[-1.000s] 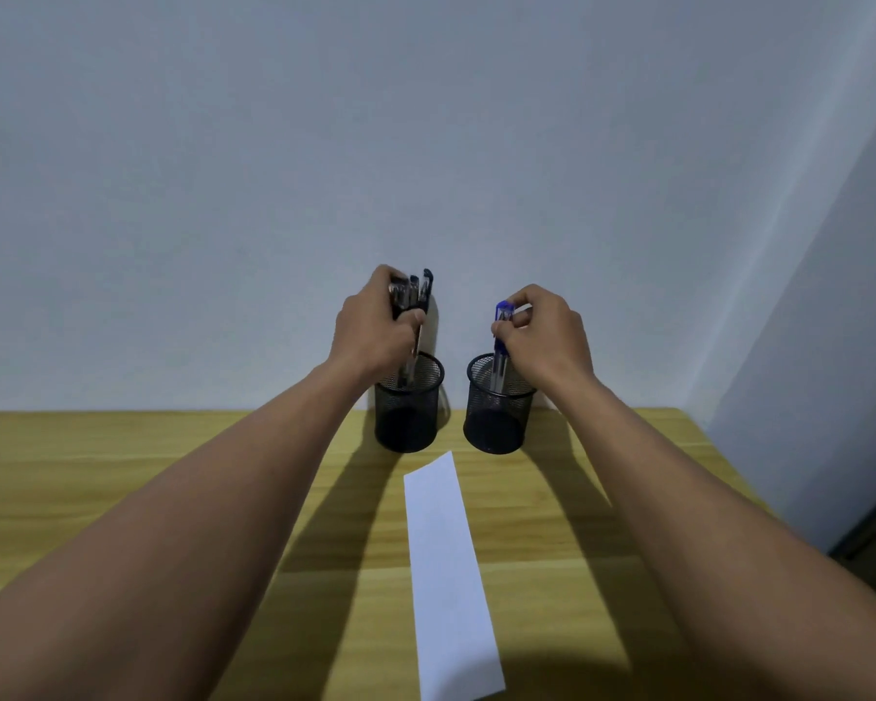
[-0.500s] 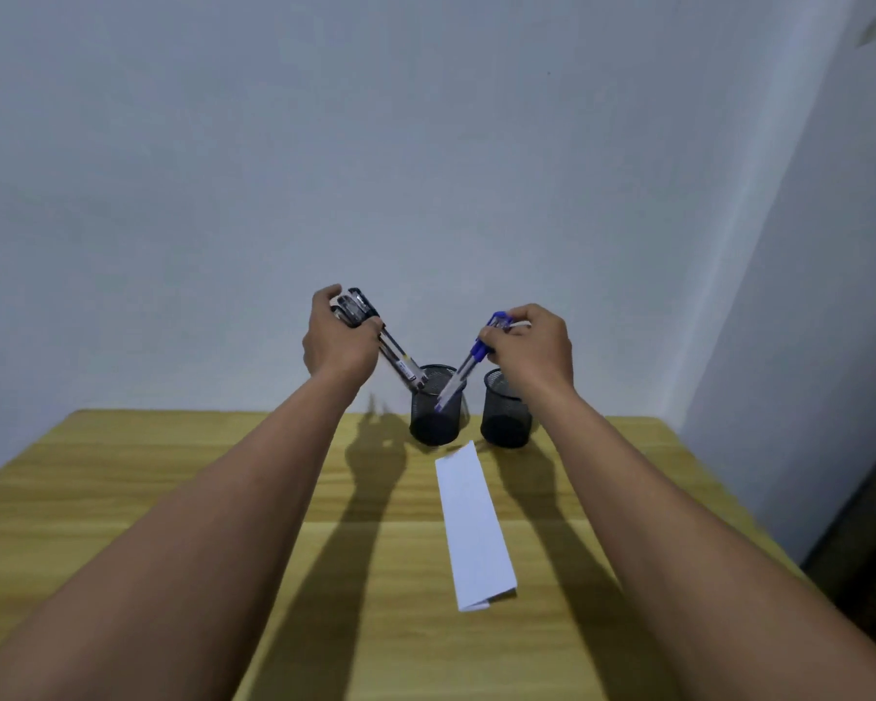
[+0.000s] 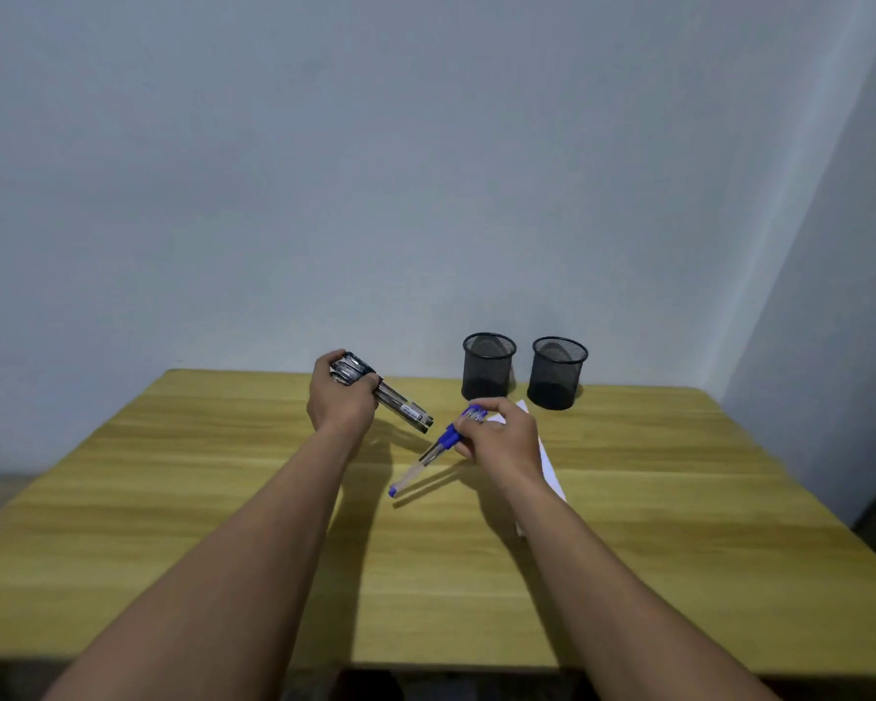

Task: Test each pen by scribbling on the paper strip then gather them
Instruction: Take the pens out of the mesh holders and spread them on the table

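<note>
Gripping left hand (image 3: 342,402): fingers and thumb curled tight round the black pens (image 3: 403,407), fist raised over the table (image 3: 173,498)
black pens: a bundle clamped in the left fist, caps at the far left, free ends slanting down and right toward the blue pen (image 3: 443,442) but apart from it; their number cannot be told
right hand (image 3: 501,442): thumb and fingertips pinch the blue pen near its far end, knuckles up, over the paper strip (image 3: 549,468)
blue pen: clear barrel, blue grip, tilted with its blue end pointing near and left, low over the wood; whether it touches the table cannot be told
paper strip: white, flat on the table, mostly hidden under the right hand and forearm, its far corner just near the cups
left cup (image 3: 487,366): black mesh, upright at the far edge by the wall (image 3: 426,169); its open mouth shows only bare mesh and a dark bottom
right cup (image 3: 557,374): same black mesh, upright, just right of the left cup and apart from it; inside, only mesh wall and dark bottom show
table: light wood, forearm shadows across it
wall: plain pale grey
</note>
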The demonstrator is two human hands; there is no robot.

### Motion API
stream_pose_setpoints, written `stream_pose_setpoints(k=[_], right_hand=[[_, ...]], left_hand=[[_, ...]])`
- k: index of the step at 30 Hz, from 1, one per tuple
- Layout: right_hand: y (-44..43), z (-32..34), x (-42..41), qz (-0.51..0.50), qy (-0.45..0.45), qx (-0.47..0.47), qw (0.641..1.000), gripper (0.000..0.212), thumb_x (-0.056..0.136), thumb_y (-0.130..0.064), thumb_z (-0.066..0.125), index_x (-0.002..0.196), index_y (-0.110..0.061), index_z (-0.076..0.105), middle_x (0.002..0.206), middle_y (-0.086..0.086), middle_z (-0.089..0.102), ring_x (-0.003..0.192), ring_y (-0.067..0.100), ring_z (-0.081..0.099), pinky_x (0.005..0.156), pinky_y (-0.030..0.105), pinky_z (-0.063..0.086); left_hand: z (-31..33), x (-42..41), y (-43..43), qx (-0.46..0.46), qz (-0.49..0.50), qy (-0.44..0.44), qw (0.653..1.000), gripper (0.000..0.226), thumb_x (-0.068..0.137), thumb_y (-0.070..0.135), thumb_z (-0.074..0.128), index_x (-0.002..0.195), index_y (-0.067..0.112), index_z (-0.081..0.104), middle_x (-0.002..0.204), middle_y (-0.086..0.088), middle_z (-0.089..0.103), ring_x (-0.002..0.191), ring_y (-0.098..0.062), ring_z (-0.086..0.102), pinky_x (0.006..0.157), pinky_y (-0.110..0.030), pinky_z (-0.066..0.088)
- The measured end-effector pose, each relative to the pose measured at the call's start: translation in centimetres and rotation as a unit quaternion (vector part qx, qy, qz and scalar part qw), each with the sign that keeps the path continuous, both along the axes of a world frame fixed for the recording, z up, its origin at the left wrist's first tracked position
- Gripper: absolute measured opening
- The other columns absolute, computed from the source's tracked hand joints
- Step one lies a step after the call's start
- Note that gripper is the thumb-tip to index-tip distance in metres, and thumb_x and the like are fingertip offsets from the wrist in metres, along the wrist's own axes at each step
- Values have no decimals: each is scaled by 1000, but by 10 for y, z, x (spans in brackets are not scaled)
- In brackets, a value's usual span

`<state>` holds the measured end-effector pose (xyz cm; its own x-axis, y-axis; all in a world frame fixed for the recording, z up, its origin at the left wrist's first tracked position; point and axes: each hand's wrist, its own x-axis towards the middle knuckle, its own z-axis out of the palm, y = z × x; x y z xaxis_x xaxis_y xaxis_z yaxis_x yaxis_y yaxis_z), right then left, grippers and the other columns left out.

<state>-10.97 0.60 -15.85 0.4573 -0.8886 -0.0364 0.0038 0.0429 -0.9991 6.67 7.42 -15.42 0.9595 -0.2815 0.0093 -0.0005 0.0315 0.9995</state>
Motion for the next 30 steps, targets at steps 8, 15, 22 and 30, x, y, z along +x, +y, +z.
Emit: stream_pose_setpoints(k=[8, 15, 22, 30], right_hand=[[32, -39, 13, -4, 57, 69, 996, 21, 87, -15, 78, 102, -21, 65, 91, 7, 76, 78, 15, 77, 81, 39, 64], [31, -48, 13, 31, 127, 36, 991, 15, 84, -17, 83, 95, -11, 74, 88, 6, 76, 76, 14, 77, 81, 34, 64], [29, -46, 11, 62, 254, -90, 961, 19, 86, -34, 80, 95, -19, 73, 84, 0, 73, 75, 14, 67, 64, 30, 54], [32, -39, 13, 88, 314, -157, 932, 19, 89, -30, 78, 99, -14, 76, 88, -1, 70, 76, 10, 59, 58, 23, 42]], left_hand=[[-51, 11, 14, 66, 25, 79, 994, 41, 69, 18, 83, 88, 38, 52, 97, -2, 69, 89, -31, 70, 85, -46, 59], [-48, 10, 12, 100, 49, 116, 987, 36, 80, 17, 76, 103, 27, 50, 102, -5, 66, 93, -30, 64, 89, -40, 56], [-47, 10, 12, 191, 44, 104, 975, 34, 79, 23, 78, 104, 17, 56, 102, -9, 66, 92, -31, 67, 82, -37, 59], [-38, 13, 9, 272, 59, 79, 957, 20, 81, 20, 76, 96, 10, 67, 99, -9, 69, 87, -27, 67, 68, -31, 56]])
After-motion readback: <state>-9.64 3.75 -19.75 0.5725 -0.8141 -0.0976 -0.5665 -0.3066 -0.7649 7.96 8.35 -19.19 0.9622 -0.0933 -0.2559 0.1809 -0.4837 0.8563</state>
